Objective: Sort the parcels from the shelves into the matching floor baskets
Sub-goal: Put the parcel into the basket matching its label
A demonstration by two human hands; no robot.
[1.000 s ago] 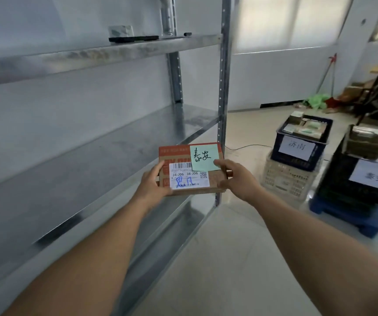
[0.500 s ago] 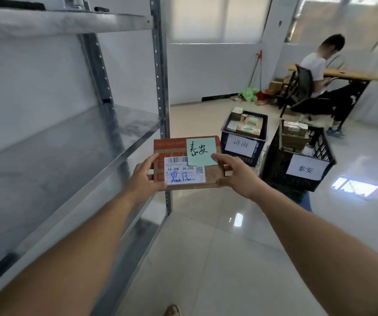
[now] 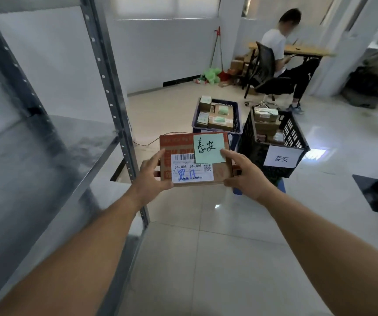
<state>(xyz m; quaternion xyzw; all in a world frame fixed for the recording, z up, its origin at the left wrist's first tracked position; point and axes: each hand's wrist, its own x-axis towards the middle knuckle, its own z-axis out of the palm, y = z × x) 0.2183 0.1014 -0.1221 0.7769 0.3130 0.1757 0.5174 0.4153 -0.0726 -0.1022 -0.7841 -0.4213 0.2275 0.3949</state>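
**Parcel in both hands, short of the baskets**

The left hand (image 3: pixel 148 176) grips the parcel (image 3: pixel 220 171) by its left edge, thumb on top. The right hand (image 3: pixel 245 176) pinches the right edge, its thumb on the corner of a green note (image 3: pixel 208 148). The parcel is held level in the air, right of the shelf (image 3: pixel 46 144). Beyond it on the floor, the blue basket (image 3: pixel 238 124) holds several boxes. Just right, the black basket (image 3: pixel 250 144), with a white sign (image 3: pixel 282 158), holds more. A person (image 3: pixel 274 49) sits at a counter (image 3: pixel 308 50) behind.
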